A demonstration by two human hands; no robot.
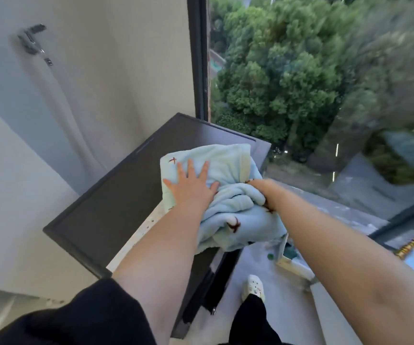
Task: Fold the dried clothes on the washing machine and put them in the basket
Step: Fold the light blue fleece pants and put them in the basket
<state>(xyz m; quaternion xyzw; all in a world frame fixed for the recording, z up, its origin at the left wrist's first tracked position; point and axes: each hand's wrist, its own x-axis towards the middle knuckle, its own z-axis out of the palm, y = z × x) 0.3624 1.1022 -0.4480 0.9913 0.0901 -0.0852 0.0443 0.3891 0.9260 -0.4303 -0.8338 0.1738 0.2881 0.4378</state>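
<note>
Left hand (191, 188), fingers spread and flat, presses the pale blue garment (228, 163) against the top of the washing machine (106, 202). Right hand (260, 190) is sunk to the wrist in bunched folds at the garment's right side. Its fingers are hidden, so whether it grips or only pushes the cloth cannot be told.

The garment lies at the machine's front right corner. The far half is smoothed and the near half is crumpled, with a lobe hanging past the edge above the floor (253, 262).

Likely failure: if the flat palm lifts while the right hand pulls, the overhanging weight could drag the whole piece off the smooth top, and it would drop beside the shoe (253, 290). A second risk is that creases trapped under the palm get pressed into the fold, leaving a lopsided bundle.

A gold-rimmed object (410, 245) at the right edge, possibly the basket, lies well apart.
</note>
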